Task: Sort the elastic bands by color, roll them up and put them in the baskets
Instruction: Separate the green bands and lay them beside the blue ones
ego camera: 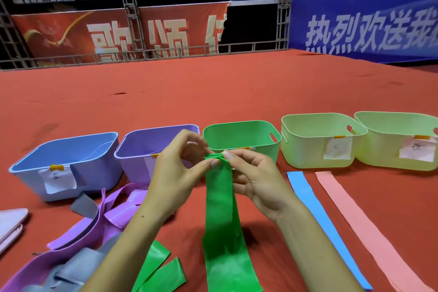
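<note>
Head view, centre of the frame: left hand (175,173) and right hand (256,180) raised together above the red carpet (237,92), both pinching the folded top end of the green band (221,232), fingertips meeting just in front of the green basket (239,137). Rest of that band hung straight down from the pinch toward the bottom edge. Lower middle, two more green strips (156,265) laid slanted on the carpet beside the left forearm. Lower left, a tangled heap of purple bands (113,213) mixed with grey bands (83,205). Right of centre, a blue band (315,208) stretched flat, with a pink band (350,216) just beside it, apart and roughly parallel, both running toward the lower right corner. Across the middle, a row of baskets: blue basket (30,173) at the left, purple basket (132,161) next to it, then the green one, then two pale green baskets (305,152) at the right, touching each other. Paper labels stuck on the fronts, writing too small to read. Far left edge, part of a pink lid-like thing (11,223). Upper frame, a red banner (71,31) and a blue banner (367,26) behind metal truss (131,7).
</note>
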The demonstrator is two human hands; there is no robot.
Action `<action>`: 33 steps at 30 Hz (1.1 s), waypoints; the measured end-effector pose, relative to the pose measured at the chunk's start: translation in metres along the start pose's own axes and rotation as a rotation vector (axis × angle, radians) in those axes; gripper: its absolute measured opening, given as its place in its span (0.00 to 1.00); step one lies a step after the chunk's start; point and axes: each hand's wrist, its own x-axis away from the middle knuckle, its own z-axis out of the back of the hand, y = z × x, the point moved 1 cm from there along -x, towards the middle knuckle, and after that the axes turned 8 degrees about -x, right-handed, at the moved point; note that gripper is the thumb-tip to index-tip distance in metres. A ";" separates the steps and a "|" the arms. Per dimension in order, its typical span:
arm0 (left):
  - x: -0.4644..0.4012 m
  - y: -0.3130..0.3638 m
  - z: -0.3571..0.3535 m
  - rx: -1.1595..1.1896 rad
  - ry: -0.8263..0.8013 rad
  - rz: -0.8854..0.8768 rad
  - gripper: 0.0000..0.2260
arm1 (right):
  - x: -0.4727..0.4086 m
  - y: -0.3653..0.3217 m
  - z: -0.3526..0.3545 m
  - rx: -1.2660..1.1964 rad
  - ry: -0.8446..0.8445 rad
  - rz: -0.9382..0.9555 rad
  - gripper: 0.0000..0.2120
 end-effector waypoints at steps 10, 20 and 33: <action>-0.031 0.032 0.016 -0.072 0.010 -0.082 0.06 | 0.002 -0.017 -0.009 0.105 0.161 0.227 0.23; -0.058 0.074 0.026 -0.097 0.082 -0.173 0.06 | 0.017 -0.004 -0.029 0.658 0.179 0.487 0.37; -0.067 0.074 0.023 0.024 0.077 -0.139 0.07 | 0.007 -0.003 -0.012 0.557 0.071 0.386 0.35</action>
